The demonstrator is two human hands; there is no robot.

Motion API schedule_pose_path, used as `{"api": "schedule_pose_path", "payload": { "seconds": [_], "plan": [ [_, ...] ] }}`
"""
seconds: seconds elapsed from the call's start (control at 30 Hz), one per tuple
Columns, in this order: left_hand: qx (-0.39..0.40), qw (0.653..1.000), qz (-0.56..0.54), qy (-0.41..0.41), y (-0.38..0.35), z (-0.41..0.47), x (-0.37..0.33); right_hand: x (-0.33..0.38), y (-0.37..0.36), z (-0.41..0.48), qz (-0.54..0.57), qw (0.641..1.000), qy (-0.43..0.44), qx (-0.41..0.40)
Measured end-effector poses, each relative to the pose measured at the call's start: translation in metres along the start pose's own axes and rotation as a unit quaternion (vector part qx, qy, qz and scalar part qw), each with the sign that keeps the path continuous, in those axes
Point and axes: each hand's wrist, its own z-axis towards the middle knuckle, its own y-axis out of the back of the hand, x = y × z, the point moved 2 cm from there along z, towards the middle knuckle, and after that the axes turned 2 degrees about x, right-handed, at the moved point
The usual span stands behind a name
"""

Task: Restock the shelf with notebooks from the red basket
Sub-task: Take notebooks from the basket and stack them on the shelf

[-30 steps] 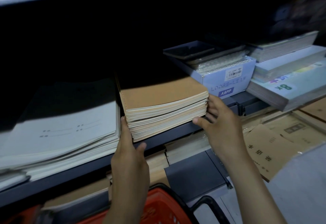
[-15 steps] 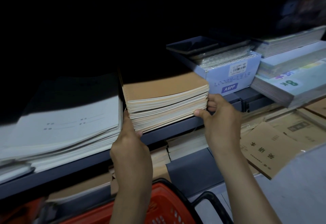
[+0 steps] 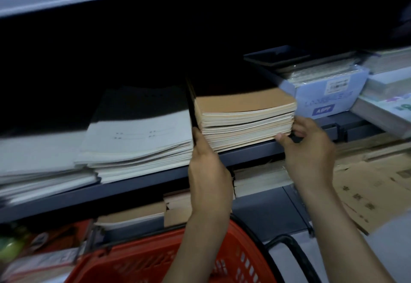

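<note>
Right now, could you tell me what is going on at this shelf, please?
A person is setting a stack of tan notebooks on the dark shelf. The left hand presses flat against the stack's left side, and the right hand grips its front right corner. The stack sits between a pile of white booklets and a pale blue box. The red basket is below, by the arms.

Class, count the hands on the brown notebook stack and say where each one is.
2. The left hand presses flat against the left side of the brown notebook stack; the right hand pinches its lower right corner. No other hands show.
</note>
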Motion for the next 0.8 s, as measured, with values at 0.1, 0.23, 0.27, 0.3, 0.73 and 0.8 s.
{"api": "schedule_pose_path", "payload": {
  "seconds": [0.1, 0.23, 0.27, 0.3, 0.73, 0.8],
  "plan": [
    [0.057, 0.995, -0.061, -0.063, 0.024, -0.026, 0.001, 0.032, -0.005, -0.033, 0.035, 0.994, 0.053, -0.092],
    [-0.031, 0.986, -0.095, -0.135, 0.089, -0.038, 0.043, 0.079, -0.028, -0.093, 0.099, 0.977, 0.187, 0.005],
    [-0.079, 0.984, -0.097, -0.129, 0.102, -0.032, 0.062, 0.084, -0.035, -0.103, 0.092, 0.973, 0.207, 0.037],
    [-0.113, 0.982, -0.106, -0.109, 0.113, -0.025, 0.080, 0.086, -0.044, -0.110, 0.082, 0.970, 0.221, 0.062],
    [-0.013, 0.970, -0.241, -0.013, 0.135, -0.001, 0.132, 0.091, -0.108, -0.116, 0.108, 0.968, 0.096, 0.204],
    [0.013, 0.971, -0.238, -0.033, 0.136, 0.002, 0.134, 0.087, -0.110, -0.111, 0.117, 0.965, 0.092, 0.215]
  ]
}}
